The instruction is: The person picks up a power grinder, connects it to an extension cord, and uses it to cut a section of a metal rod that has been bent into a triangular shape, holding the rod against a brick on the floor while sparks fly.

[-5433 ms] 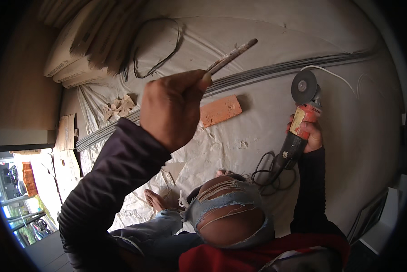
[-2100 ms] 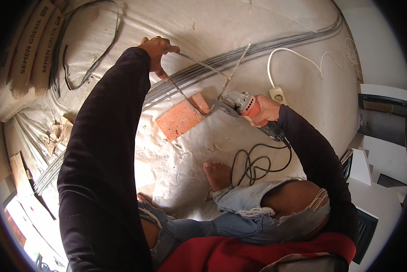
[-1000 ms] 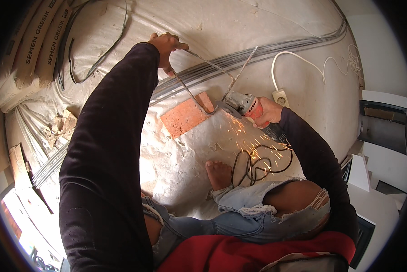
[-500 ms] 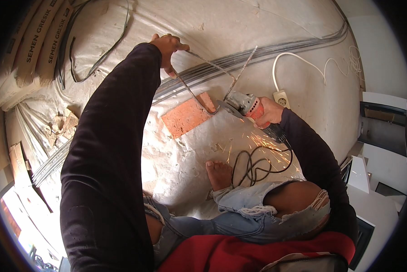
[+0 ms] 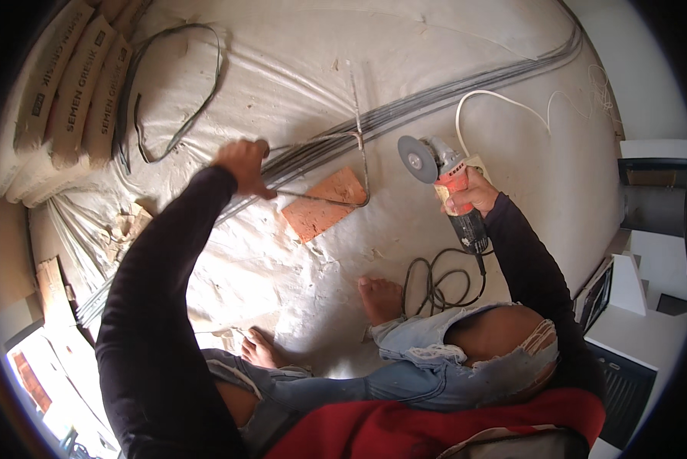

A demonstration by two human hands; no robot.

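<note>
My left hand [image 5: 242, 167] is closed on a bent steel rod [image 5: 367, 172], a rectangular loop with its two long sides running into my grip. A straight piece of the rod sticks up from the loop's far corner. The loop's near side passes over an orange-red brick [image 5: 324, 210] lying on the floor. In my right hand [image 5: 472, 193] is an angle grinder [image 5: 452, 177] with a red and black body, held by its body. Its round grey disc [image 5: 413, 170] faces up and leftward, apart from the rod.
A bundle of long rods [image 5: 450, 90] lies across the sheet-covered floor. A white extension socket [image 5: 477, 164] sits behind the grinder, whose black cord [image 5: 434, 289] coils near my bare foot [image 5: 379, 300]. Cement bags [image 5: 83, 99] are stacked far left; white furniture [image 5: 626, 344] stands right.
The grinder has moved away from the rod and turned upright, and the sparks are gone. My left hand has shifted left and nearer, swinging the bent rod with it.
</note>
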